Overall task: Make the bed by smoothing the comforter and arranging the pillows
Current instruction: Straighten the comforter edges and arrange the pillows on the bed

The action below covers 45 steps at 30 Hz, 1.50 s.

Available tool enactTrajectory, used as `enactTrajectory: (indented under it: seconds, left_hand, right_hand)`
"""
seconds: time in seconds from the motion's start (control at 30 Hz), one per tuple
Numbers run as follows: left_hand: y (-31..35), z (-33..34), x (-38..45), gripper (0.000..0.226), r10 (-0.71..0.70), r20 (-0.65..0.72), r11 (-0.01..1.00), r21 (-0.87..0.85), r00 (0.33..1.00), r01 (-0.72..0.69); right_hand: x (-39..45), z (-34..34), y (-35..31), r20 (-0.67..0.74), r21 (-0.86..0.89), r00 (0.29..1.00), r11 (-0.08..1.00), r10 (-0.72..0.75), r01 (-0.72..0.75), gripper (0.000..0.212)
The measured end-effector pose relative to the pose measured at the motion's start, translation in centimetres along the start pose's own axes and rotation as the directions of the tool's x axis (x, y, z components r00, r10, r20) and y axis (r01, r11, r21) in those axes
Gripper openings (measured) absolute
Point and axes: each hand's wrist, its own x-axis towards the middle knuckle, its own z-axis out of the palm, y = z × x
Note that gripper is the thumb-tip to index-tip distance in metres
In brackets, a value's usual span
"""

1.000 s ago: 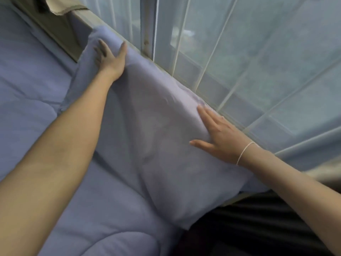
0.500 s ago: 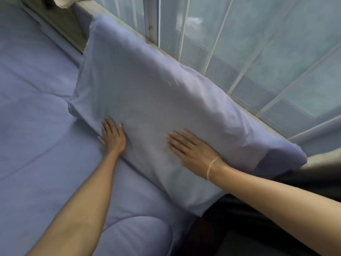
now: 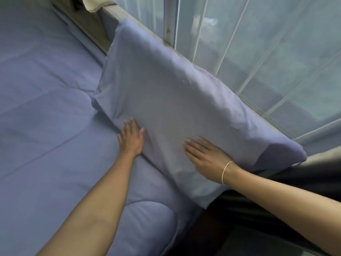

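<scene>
Lavender comforter (image 3: pixel 46 111) covers the bed across the left half of the view, quilted seams visible, mostly flat, a rounded puffy edge at the bottom near the bed's side. Left hand (image 3: pixel 131 138) lies flat, fingers straight and slightly spread, palm down at the pillow's lower left edge where pillow meets comforter; fingertips on the pillow fabric, heel of hand over the comforter. Bare forearm runs in from the bottom left.

Pillow (image 3: pixel 166 100), same lavender case, sits propped at a tilt, its bottom edge on the comforter and its top edge leaning against the window ledge (image 3: pixel 112 11). One corner sticks out past the bed's side at lower centre.

Right hand (image 3: pixel 204 156) presses flat on the pillow's lower face, fingers straight and close together, pointing left. Thin pale bracelet (image 3: pixel 225 171) on that wrist. Forearm comes in from the right edge.

Behind the pillow, a window (image 3: pixel 258 43) with white bars and a sheer curtain fills the top right. Dark floor gap (image 3: pixel 249 228) below the pillow's right end, beside the bed.
</scene>
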Motion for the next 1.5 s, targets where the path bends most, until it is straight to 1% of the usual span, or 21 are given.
enactTrajectory:
  seconds: [0.07,0.13,0.2,0.27,0.33,0.43,0.53,0.77,0.87,1.0,1.1,1.17,1.23,1.3,1.37,1.5]
  left_hand:
    - [1.5,-1.9,-0.6,0.064,0.068,-0.074,0.997,0.023,0.995,-0.067]
    - [4.1,-4.5,-0.9,0.064,0.159,-0.150,0.987,0.038,0.976,-0.155]
    - [7.1,-7.6,-1.6,0.064,0.250,-0.230,0.968,0.051,0.941,-0.245]
    - [10.0,-10.4,-2.4,0.064,0.341,-0.282,0.939,0.062,0.897,-0.337]
    - [12.5,-12.6,-3.2,0.064,0.416,-0.293,0.908,0.090,0.861,-0.408]
    - [14.5,-14.3,-4.7,0.065,0.498,-0.282,0.867,0.155,0.820,-0.474]
    - [14.7,-14.6,-6.2,0.066,0.531,-0.242,0.847,0.200,0.812,-0.493]
    - [11.9,-14.9,-9.7,0.069,0.573,-0.170,0.815,0.222,0.802,-0.535]
    - [10.3,-15.8,-11.4,0.069,0.587,-0.166,0.806,0.209,0.792,-0.554]
    - [8.1,-17.5,-13.5,0.061,0.611,-0.175,0.789,0.218,0.772,-0.575]
    - [6.5,-18.0,-15.0,0.053,0.633,-0.209,0.774,0.199,0.746,-0.601]
    - [5.7,-17.7,-16.1,0.049,0.654,-0.236,0.756,0.180,0.719,-0.629]
    - [5.3,-17.2,-17.4,0.047,0.664,-0.234,0.747,0.170,0.710,-0.642]
    - [5.3,-16.2,-18.7,0.047,0.673,-0.212,0.739,0.162,0.709,-0.654]
    - [5.8,-14.9,-20.2,0.048,0.691,-0.177,0.723,0.164,0.701,-0.671]
    - [8.1,-11.8,-23.5,0.053,0.738,-0.121,0.675,0.143,0.664,-0.724]
  right_hand:
    - [0.6,-2.7,0.2,-0.154,0.039,0.987,0.998,0.044,-0.039,0.056]
    - [1.8,-5.5,1.6,-0.302,0.079,0.939,0.986,0.165,-0.147,0.057]
    - [2.7,-8.2,4.0,-0.338,0.103,0.887,0.949,0.314,-0.297,0.059]
    - [3.0,-9.9,6.2,-0.297,0.133,0.844,0.894,0.447,-0.427,0.062]
    - [2.7,-10.6,7.8,-0.226,0.185,0.803,0.834,0.551,-0.520,0.065]
    - [1.5,-11.2,8.3,-0.135,0.224,0.756,0.763,0.641,-0.607,0.068]
    - [0.4,-11.6,7.7,-0.066,0.245,0.711,0.702,0.700,-0.669,0.069]
    - [-1.4,-13.8,3.6,0.012,0.255,0.614,0.592,0.789,-0.765,0.068]
    - [-2.3,-14.6,1.2,0.050,0.259,0.570,0.541,0.820,-0.801,0.066]
    - [-3.9,-15.6,-2.2,0.103,0.314,0.499,0.448,0.861,-0.837,0.065]
    - [-5.4,-16.6,-4.9,0.106,0.356,0.452,0.391,0.886,-0.849,0.066]
    - [-6.7,-17.0,-6.9,0.090,0.377,0.419,0.358,0.904,-0.854,0.066]
    - [-8.4,-17.1,-9.1,0.099,0.377,0.390,0.328,0.916,-0.866,0.064]
    - [-10.5,-16.7,-10.9,0.132,0.367,0.355,0.287,0.926,-0.885,0.063]
    - [-13.0,-16.2,-12.6,0.160,0.345,0.304,0.235,0.939,-0.909,0.063]
    - [-18.6,-15.1,-15.1,0.197,0.288,0.203,0.142,0.959,-0.947,0.061]
